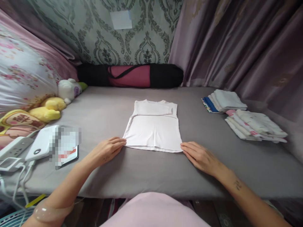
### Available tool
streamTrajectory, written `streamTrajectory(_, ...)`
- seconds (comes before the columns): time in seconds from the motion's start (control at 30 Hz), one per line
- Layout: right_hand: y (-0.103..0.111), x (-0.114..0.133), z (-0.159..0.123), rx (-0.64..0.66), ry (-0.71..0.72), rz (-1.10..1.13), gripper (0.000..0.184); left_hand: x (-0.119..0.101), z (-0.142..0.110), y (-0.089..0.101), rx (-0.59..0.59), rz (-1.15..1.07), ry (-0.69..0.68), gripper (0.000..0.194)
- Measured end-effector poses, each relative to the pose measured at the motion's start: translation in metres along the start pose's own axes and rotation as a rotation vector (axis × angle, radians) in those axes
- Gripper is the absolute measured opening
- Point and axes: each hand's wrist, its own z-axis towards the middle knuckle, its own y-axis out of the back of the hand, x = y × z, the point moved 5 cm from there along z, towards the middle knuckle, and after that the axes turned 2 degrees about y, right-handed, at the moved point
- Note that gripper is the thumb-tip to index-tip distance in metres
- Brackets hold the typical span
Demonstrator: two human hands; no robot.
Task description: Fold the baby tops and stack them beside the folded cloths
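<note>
A white long-sleeved shirt point(152, 129) lies flat on the grey sheet, its hem toward me and its collar away. A sleeve is folded across the upper part of the shirt. At the hem's left corner, my left hand point(111, 148) is closed, pinching the fabric with its fingertips. My right hand point(199, 156) pinches the opposite hem corner, fingers together. A small crease runs up from the middle of the hem.
Two piles of folded clothes, a nearer stack point(257, 126) and a farther stack point(224, 100), sit at the right. A power bank point(44, 142), phone point(68, 151) and power strip point(15, 148) lie left, near plush toys point(44, 110). A black-and-red bag point(130, 75) lies along the wall.
</note>
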Motion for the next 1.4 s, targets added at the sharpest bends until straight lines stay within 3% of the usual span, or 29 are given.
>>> streamTrajectory(0.13,-0.003,0.003,0.002,-0.035,0.025,-0.069,0.025,-0.001,0.003,-0.002,-0.026,0.018,0.02,0.027)
streamTrajectory(0.4,0.0,0.004,0.007,0.018,-0.018,-0.053,0.025,0.004,0.008,-0.004,-0.079,-0.045,0.123,0.03)
streamTrajectory(0.63,0.005,-0.008,0.007,-0.099,-0.064,-0.022,0.025,0.006,0.006,-0.001,-0.021,-0.11,0.024,0.031)
streamTrajectory(1.0,0.042,-0.002,0.009,-0.117,-0.006,-0.177,0.028,-0.005,0.007,0.03,-0.191,-0.028,-0.008,0.027)
streamTrajectory(1.17,0.05,0.005,0.005,-0.123,0.025,-0.225,0.028,-0.016,0.006,0.039,-0.203,-0.031,-0.041,0.029)
streamTrajectory(1.4,0.06,0.018,-0.004,-0.097,-0.008,-0.124,0.028,-0.033,0.0,0.047,-0.161,-0.095,-0.031,0.029)
